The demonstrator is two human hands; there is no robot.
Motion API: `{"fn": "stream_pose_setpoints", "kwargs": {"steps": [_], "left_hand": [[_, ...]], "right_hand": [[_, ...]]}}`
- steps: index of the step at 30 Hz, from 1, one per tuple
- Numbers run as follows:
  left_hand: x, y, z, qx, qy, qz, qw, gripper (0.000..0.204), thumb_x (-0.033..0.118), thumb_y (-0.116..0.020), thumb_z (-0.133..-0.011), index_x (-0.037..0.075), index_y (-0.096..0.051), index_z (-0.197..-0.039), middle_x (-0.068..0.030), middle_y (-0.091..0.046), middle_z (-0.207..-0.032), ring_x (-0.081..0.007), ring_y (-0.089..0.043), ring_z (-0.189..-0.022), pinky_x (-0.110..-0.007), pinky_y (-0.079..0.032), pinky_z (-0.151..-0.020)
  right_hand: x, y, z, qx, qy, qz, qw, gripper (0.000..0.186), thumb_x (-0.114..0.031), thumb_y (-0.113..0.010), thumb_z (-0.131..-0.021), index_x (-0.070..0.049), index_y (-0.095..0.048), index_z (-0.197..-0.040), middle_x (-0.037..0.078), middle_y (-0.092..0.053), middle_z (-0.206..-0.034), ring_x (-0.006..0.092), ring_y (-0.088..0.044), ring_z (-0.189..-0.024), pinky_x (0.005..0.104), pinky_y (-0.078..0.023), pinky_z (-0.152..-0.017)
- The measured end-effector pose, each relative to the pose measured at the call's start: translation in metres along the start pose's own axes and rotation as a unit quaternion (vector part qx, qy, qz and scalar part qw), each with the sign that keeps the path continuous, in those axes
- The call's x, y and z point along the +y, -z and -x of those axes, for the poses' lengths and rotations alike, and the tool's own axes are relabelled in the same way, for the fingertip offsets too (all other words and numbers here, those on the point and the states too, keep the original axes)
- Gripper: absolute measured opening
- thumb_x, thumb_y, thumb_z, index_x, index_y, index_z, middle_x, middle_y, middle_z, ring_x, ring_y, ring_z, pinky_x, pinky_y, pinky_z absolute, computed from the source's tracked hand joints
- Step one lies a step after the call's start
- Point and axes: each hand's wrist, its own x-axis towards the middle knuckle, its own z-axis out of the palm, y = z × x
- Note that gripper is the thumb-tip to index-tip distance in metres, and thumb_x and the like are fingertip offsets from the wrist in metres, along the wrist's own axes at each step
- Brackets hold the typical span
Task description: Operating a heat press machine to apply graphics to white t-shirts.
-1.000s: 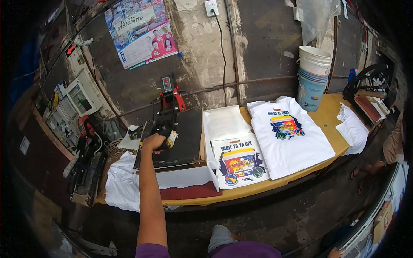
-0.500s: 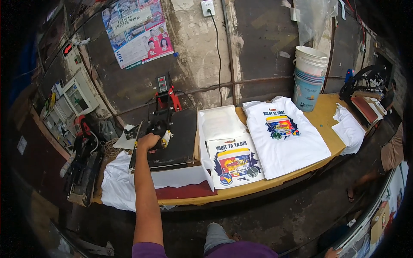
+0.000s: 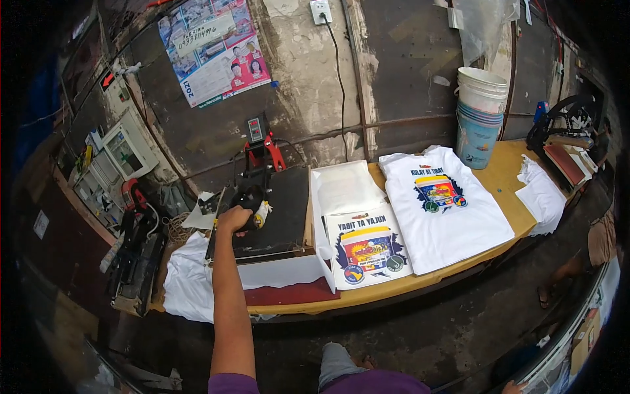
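Observation:
My left hand point(image 3: 234, 219) is closed around the dark handle of a heat press point(image 3: 272, 213), its arm reaching over the table from the lower edge. A bit of yellow and white wrapping hangs beside the grip. The press is closed, and white cloth shows under its dark upper plate. To its right lies a stack of printed transfer sheets point(image 3: 371, 253) with mirrored lettering and a bucket picture. Farther right, a folded white T-shirt point(image 3: 453, 203) bears the same picture upright. At the lower edge a partly cut-off hand, seemingly my right hand point(image 3: 514, 388), touches a panel edge; its grip is unclear.
Stacked buckets point(image 3: 480, 118) stand at the table's back right. White cloth point(image 3: 541, 197) hangs over the right end, near another dark machine point(image 3: 564, 121). At left stands a second press point(image 3: 138, 249). A power cord point(image 3: 338, 79) runs down the wall. Someone's leg point(image 3: 564, 279) shows at right.
The whole view has shifted slightly, so things appear a little farther right. My left hand keeps its hold on the heat press handle, and the press stays closed.

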Motion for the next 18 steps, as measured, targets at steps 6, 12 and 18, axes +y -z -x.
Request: {"fn": "stream_pose_setpoints", "kwargs": {"steps": [6, 12, 18], "left_hand": [[-0.004, -0.0017, -0.005, -0.016, -0.022, 0.048, 0.998, 0.045, 0.029, -0.048, -0.092, -0.008, -0.066, -0.076, -0.0179, -0.064, -0.06, -0.0266, -0.063, -0.047, -0.038, -0.051, -0.048], [-0.0048, -0.0015, -0.006, -0.01, -0.03, 0.029, 0.999, 0.044, 0.029, -0.048, -0.091, -0.009, -0.066, -0.076, -0.0187, -0.064, -0.061, -0.0267, -0.063, -0.047, -0.038, -0.051, -0.048], [-0.006, -0.0024, -0.0066, -0.011, -0.052, 0.005, 0.999, 0.044, 0.027, -0.046, -0.092, -0.008, -0.067, -0.074, -0.0186, -0.065, -0.06, -0.0262, -0.063, -0.048, -0.039, -0.05, -0.049]], "right_hand": [[0.0015, -0.0011, 0.0038, 0.092, 0.038, 0.038, 0.994, 0.092, -0.073, -0.05, -0.085, -0.002, -0.043, -0.142, 0.009, -0.069, -0.083, 0.0289, -0.068, -0.071, 0.0473, -0.053, -0.056], [0.002, 0.0054, 0.0022, 0.08, 0.045, 0.039, 0.995, 0.09, -0.071, -0.05, -0.086, 0.001, -0.046, -0.14, 0.009, -0.067, -0.081, 0.0272, -0.066, -0.069, 0.0461, -0.052, -0.054], [0.0009, 0.0011, 0.0052, 0.167, 0.064, 0.103, 0.978, 0.089, -0.072, -0.051, -0.085, 0.003, -0.053, -0.133, 0.01, -0.065, -0.081, 0.0265, -0.065, -0.068, 0.0459, -0.051, -0.053]]}}
